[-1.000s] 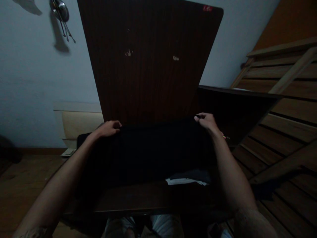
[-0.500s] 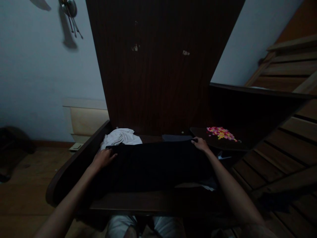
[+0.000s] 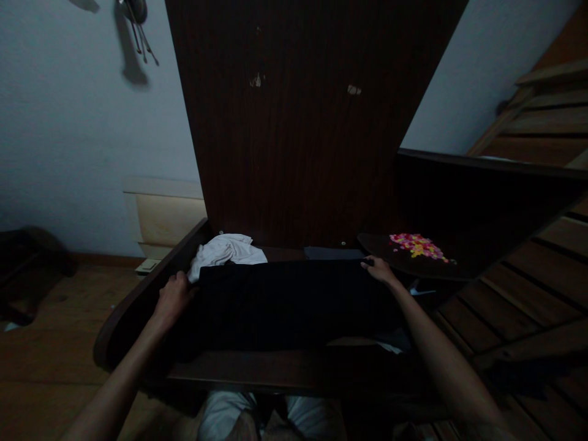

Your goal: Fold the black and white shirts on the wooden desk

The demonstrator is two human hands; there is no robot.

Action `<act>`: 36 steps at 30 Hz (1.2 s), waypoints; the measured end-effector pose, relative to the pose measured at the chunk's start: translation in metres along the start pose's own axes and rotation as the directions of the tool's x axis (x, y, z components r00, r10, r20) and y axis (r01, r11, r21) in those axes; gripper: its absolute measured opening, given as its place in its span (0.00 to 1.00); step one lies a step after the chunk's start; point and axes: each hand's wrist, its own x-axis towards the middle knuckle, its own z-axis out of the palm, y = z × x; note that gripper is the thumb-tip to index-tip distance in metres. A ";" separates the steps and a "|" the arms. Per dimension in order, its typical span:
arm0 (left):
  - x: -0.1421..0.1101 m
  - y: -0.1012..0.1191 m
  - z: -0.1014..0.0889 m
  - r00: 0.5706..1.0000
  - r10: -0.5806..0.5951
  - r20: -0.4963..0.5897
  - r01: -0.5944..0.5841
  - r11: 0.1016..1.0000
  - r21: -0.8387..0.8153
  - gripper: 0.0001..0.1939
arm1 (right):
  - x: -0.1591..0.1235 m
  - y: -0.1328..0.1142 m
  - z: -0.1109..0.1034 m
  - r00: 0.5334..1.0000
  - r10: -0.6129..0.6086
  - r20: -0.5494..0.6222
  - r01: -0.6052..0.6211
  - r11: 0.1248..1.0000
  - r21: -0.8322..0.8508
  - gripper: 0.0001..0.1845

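Observation:
A long piece of black cloth, possibly a folded garment, lies spread across the dark wooden seat in front of me. My right hand pinches its far right corner between thumb and fingers. At the left end, my left hand is curled with its fingertips at the cloth's edge; the dimness hides how much it grips. Just beyond that hand a crumpled white cloth sits against the seat's back corner. Some pale and grey fabric peeks out under the cloth at the right.
A tall dark wooden panel rises behind the seat, with a raised armrest on the left. Pink and yellow small pieces lie on a dark corner shelf at right. Beyond it stands a slatted wooden frame.
My left hand has shifted left, from the top of the cloth's far left corner to its left edge. The right hand keeps its pinch. The view has shifted slightly.

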 end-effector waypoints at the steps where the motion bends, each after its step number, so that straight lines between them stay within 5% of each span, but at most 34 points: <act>1: -0.002 0.001 0.000 1.000 -0.016 0.011 0.016 1.000 -0.006 0.21 | 0.000 0.000 0.000 1.000 0.008 0.002 -0.008 1.000 -0.002 0.11; 6: -0.006 0.000 0.008 0.983 0.040 0.177 0.008 0.966 -0.259 0.17 | 0.001 0.003 0.002 1.000 -0.018 -0.022 0.019 1.000 0.023 0.09; 12: 0.003 -0.004 -0.006 0.994 0.084 0.071 -0.032 0.836 -0.547 0.23 | 0.000 0.003 0.001 1.000 -0.007 -0.003 0.007 0.996 0.084 0.08; 17: 0.019 -0.004 -0.019 0.968 0.041 -0.246 -0.145 0.895 -0.422 0.22 | -0.003 -0.001 0.000 1.000 0.018 0.003 -0.018 0.994 0.106 0.08; 22: 0.037 0.005 0.002 0.982 0.155 -0.108 -0.174 0.965 -0.198 0.19 | -0.003 -0.003 -0.001 1.000 0.017 0.004 -0.017 0.995 0.095 0.08; 27: 0.053 0.006 0.018 0.976 0.189 -0.111 -0.209 0.956 -0.208 0.16 | -0.008 -0.009 -0.008 1.000 -0.003 -0.010 0.004 0.995 0.097 0.08; 33: 0.060 0.004 0.003 0.960 0.277 0.042 -0.258 0.931 -0.258 0.13 | -0.018 -0.026 -0.029 0.993 -0.091 -0.080 0.104 0.980 0.168 0.08; 36: 0.058 0.003 -0.015 0.952 0.303 -0.034 -0.300 0.910 -0.285 0.10 | -0.020 -0.038 -0.047 0.970 -0.178 -0.168 0.214 0.949 0.230 0.08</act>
